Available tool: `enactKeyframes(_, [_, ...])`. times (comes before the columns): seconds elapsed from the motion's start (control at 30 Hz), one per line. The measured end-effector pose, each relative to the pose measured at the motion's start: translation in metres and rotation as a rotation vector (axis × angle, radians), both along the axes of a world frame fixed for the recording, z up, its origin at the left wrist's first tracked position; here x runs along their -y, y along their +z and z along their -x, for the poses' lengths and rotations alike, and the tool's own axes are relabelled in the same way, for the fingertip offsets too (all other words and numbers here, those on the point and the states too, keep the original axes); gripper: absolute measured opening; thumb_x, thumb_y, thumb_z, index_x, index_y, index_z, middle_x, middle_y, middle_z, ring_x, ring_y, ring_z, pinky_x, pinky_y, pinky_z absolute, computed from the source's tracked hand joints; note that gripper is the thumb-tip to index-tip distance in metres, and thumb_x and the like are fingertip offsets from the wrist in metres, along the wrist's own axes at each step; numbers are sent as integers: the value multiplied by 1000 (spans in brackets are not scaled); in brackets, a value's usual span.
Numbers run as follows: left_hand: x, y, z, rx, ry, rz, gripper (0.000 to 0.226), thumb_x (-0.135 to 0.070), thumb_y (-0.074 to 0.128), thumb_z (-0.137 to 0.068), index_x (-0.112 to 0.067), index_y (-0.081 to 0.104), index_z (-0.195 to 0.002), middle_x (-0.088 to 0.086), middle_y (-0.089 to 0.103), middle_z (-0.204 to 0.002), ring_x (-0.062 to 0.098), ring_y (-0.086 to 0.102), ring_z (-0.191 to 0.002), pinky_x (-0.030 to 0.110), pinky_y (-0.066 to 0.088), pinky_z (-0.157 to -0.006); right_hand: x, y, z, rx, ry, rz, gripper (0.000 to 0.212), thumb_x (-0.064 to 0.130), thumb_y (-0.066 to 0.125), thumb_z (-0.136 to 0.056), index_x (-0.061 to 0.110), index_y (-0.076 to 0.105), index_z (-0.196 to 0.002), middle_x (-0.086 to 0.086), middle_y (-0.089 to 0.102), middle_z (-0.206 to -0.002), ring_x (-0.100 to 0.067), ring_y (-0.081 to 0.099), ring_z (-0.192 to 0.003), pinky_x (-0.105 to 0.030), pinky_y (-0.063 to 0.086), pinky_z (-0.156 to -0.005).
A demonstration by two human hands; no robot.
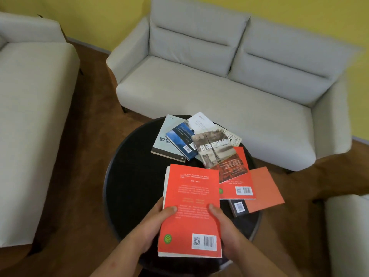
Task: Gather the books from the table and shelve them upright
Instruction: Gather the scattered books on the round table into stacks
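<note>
The left hand (155,222) and right hand (225,226) curl their fingers (168,210) round the near red book (191,196); tilting it could spill whatever's stacked beneath.

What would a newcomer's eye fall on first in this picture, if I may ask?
The bright red paperback book stands out first, gripped at its sides by the left hand and the right hand over the round black table. Behind it, more books lie flat and overlapping on that table, with a pale grey fabric sofa beyond.
</note>
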State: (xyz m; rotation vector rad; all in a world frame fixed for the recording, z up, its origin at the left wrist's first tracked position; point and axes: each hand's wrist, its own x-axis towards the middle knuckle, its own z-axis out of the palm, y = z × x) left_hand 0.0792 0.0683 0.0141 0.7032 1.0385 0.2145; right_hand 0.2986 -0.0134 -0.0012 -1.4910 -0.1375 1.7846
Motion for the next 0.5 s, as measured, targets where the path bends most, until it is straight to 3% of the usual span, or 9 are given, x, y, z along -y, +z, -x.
enactKeyframes(0.07, [-12, 0, -3, -39, -6, -44, 74, -50, 75, -72, -32, 47, -138, 5, 73, -121, 26, 71, -108, 52, 47, -104, -8, 6, -3, 40, 28, -23, 61, 50, 62, -90, 18, 53, -141, -19, 73, -123, -39, 71, -113, -54, 54, -99])
enactKeyframes(0.17, [-41, 6, -17, -109, 112, -124, 103, -65, 80, -64, -37, 29, -149, 8, 62, -133, 23, 66, -103, 50, 45, -103, -38, 18, -12, 193, -6, -141, 63, 55, 62, -88, 34, 48, -145, -6, 75, -123, -30, 73, -110, -53, 54, -98])
enactKeyframes(0.27, [-55, 18, -40, -31, 224, -107, 69, -46, 58, -94, -53, 16, -148, 3, 60, -131, 21, 66, -105, 42, 53, -86, -71, 26, -17, 316, 38, -177, 52, 52, 49, -102, 45, 35, -151, -5, 72, -124, -27, 72, -111, -48, 55, -95])
enactKeyframes(0.43, [-53, 25, -51, -55, 237, -92, 53, -14, 49, -98, -50, 35, -135, 14, 67, -119, 28, 72, -96, 42, 58, -73, -78, 24, -13, 374, 104, -144, 55, 43, 43, -107, 43, 21, -158, -5, 71, -124, -26, 69, -113, -54, 50, -105])
enactKeyframes(0.5, [-53, 28, -48, -72, 207, -103, 44, -11, 50, -97, -38, 47, -131, 13, 70, -114, 29, 73, -95, 43, 57, -75, -74, 27, -13, 377, 105, -155, 55, 42, 45, -107, 43, 21, -157, -4, 69, -126, -25, 68, -113, -52, 52, -103])
